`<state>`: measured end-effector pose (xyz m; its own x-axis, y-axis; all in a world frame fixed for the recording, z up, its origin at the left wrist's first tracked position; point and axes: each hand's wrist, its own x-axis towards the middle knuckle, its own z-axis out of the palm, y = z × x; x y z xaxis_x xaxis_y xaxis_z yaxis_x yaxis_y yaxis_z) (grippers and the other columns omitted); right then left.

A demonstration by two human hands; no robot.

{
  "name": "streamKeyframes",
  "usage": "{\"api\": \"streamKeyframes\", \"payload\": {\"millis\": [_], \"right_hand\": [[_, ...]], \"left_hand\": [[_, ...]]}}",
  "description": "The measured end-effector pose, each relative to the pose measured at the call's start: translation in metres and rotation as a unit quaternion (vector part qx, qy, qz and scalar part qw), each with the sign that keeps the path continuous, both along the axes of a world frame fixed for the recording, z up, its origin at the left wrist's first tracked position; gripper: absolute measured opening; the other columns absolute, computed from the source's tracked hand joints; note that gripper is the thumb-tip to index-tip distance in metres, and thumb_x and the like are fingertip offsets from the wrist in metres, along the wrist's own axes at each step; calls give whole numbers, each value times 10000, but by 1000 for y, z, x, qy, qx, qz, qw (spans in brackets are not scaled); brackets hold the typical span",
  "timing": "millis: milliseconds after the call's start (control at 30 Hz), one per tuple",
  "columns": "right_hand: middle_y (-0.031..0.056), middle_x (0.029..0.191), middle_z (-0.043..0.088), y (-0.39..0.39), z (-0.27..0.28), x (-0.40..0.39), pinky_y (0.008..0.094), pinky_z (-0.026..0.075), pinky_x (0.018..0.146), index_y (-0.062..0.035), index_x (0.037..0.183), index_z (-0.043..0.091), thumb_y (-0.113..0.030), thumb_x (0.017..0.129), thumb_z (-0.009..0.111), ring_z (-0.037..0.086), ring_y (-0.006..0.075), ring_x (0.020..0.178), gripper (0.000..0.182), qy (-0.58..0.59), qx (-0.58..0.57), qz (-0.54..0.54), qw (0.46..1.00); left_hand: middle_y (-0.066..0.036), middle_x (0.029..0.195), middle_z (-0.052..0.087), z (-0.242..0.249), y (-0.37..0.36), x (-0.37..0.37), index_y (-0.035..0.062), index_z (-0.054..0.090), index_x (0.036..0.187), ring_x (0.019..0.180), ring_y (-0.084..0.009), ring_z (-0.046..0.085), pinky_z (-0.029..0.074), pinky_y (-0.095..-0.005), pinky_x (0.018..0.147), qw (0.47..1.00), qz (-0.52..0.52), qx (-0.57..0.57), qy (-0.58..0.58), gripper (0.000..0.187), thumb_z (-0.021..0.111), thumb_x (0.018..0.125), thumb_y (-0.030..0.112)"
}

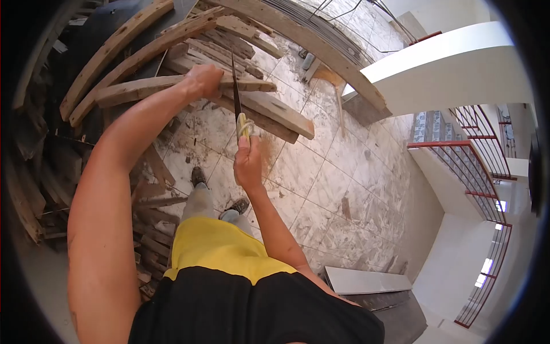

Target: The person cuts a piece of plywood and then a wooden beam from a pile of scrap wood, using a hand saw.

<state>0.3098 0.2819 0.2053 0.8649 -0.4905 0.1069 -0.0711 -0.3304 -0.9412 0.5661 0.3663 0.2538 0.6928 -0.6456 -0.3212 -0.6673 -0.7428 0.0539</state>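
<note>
My right hand (248,162) is wrapped around the yellowish handle of a handsaw (237,100). Its narrow dark blade points away from me and crosses a rough wooden plank (255,86) near the right end. Whether the teeth have entered the wood cannot be made out. My left hand (203,80) is closed over the same plank, a little left of the blade. Under and beyond it lie thicker wooden beams (281,114), partly hidden by the plank and my hands.
Curved timbers (117,54) and stacked scrap wood cover the left side. A long beam (309,46) runs across the top towards a white wall (447,57). Dust and debris litter the tiled floor (326,195). Boards (366,281) lie at lower right, below red railings (481,172).
</note>
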Motion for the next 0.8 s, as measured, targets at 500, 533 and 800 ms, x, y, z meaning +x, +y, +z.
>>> {"api": "streamKeyframes", "payload": {"millis": [500,533,800], "right_hand": [[-16,605,438,-18,31,12,285,379,456,-67,975,514,-335,1062,452,455,91,488,289,70,82,-3,994],[-16,605,438,-21,32,20,285,379,456,-67,975,514,-335,1062,452,455,91,488,289,62,83,2,995],[72,664,473,10,68,4,353,400,534,-28,936,490,-280,1046,447,466,174,552,278,46,-14,-21,999]], "left_hand": [[-181,1082,702,-4,-2,19,29,705,1042,1034,-340,682,554,-434,869,999,-16,-22,-21,511,891,657,309],[-183,1054,712,-2,-2,23,21,727,991,1015,-339,689,557,-429,862,1000,-10,-1,-2,479,894,652,316],[-163,952,731,2,4,13,57,755,943,918,-342,708,580,-418,791,998,-30,-54,-17,351,797,692,299]]}}
